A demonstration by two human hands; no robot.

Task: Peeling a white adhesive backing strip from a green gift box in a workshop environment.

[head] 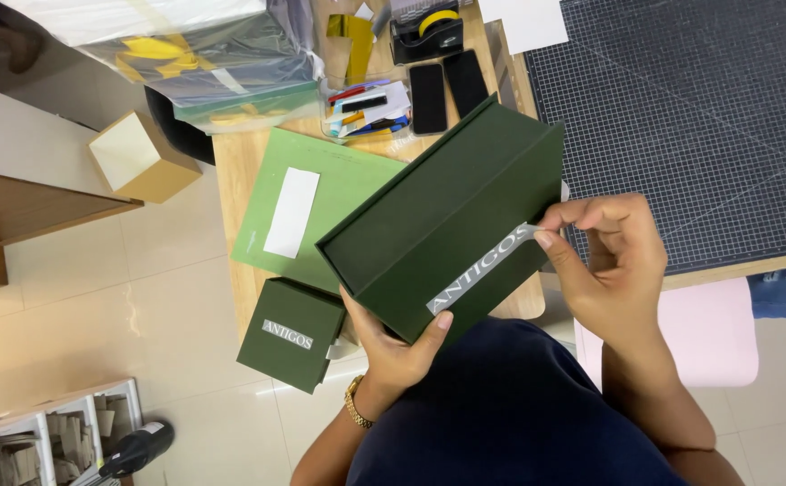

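A long dark green box [438, 216] is held tilted above a small wooden table [240, 162]. My left hand [397, 346] grips its near lower corner from beneath, thumb on the side face. My right hand [605, 261] pinches the end of a silver label strip [483, 270] that runs along the box's side. A smaller dark green square box [289, 335] with a silver label sits at the table's near edge, left of my left hand.
A light green folder [339, 189] with a white slip lies on the table. Behind it are a pen tray [366, 110], two black phones [427, 97], a tape dispenser [426, 31] and plastic bags [204, 54]. A dark cutting mat [690, 117] lies right; a tan box [136, 157] left.
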